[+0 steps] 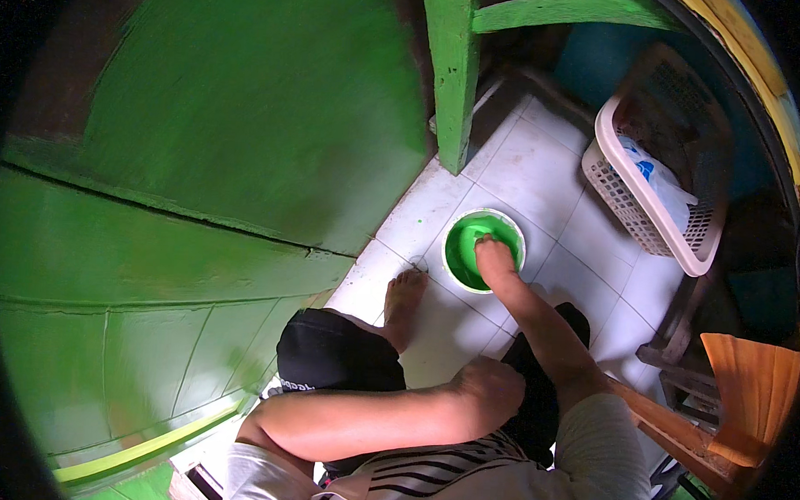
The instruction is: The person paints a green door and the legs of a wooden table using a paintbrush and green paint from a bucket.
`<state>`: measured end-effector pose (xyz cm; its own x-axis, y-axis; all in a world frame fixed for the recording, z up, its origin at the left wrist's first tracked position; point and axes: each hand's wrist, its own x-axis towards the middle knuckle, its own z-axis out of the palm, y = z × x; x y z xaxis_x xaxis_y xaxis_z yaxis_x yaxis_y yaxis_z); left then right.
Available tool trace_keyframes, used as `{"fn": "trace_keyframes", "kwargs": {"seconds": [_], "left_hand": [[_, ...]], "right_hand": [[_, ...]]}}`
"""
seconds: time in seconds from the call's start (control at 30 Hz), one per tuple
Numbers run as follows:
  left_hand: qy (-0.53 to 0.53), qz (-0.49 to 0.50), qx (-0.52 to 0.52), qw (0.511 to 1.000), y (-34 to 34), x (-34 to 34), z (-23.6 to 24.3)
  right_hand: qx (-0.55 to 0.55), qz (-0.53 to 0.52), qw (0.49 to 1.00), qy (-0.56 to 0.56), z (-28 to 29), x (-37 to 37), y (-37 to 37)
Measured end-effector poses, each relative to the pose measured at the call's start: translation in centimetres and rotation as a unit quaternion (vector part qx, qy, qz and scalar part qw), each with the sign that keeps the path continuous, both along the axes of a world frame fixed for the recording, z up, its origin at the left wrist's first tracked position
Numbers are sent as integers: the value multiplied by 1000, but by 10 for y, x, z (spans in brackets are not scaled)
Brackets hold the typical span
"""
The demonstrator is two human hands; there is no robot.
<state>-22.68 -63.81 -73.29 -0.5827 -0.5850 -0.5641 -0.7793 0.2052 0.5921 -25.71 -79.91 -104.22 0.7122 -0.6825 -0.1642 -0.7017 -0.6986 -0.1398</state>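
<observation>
Green-painted wall: fills the nine-to-twelve o'clock side, coat uneven, darker unpainted patch at eleven.
Green post: upright at twelve o'clock, standing on the floor.
White tiled floor: runs from centre toward one o'clock, grout lines grey.
Plastic laundry basket: cream, latticed, tilted at two o'clock, with a white and blue bag inside.
Orange wooden piece: at four o'clock, kind unclear.
Paint bucket: white, round, holding green paint, on the tiles at centre, just beside the bare foot.
Right hand: reaching down into the bucket, fingers curled; what it holds cannot be told, since the fingertips are sunk from view.
Left hand: resting loosely closed on the knee at six o'clock, holding nothing that shows.
Handling note: whatever is dipped is best loaded shallowly and wiped against the rim, judging by the clean tiles close around the bucket.
</observation>
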Motion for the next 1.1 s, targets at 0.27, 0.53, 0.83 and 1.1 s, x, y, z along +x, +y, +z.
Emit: {"fn": "trace_keyframes", "kwargs": {"seconds": [0.27,0.53,0.83,1.1], "left_hand": [[-26,4,1,1000,2,-4,-1],[-31,5,2,1000,3,-6,-4],[-10,-15,-63,998,-7,8,1],[-37,-22,-129,991,-4,10,-34]], "right_hand": [[11,54,998,-3,-10,-8,-7],[-4,39,998,-41,17,-1,-2],[68,-11,967,-247,53,-7,3],[366,-271,789,-412,52,-47,-1]]}}
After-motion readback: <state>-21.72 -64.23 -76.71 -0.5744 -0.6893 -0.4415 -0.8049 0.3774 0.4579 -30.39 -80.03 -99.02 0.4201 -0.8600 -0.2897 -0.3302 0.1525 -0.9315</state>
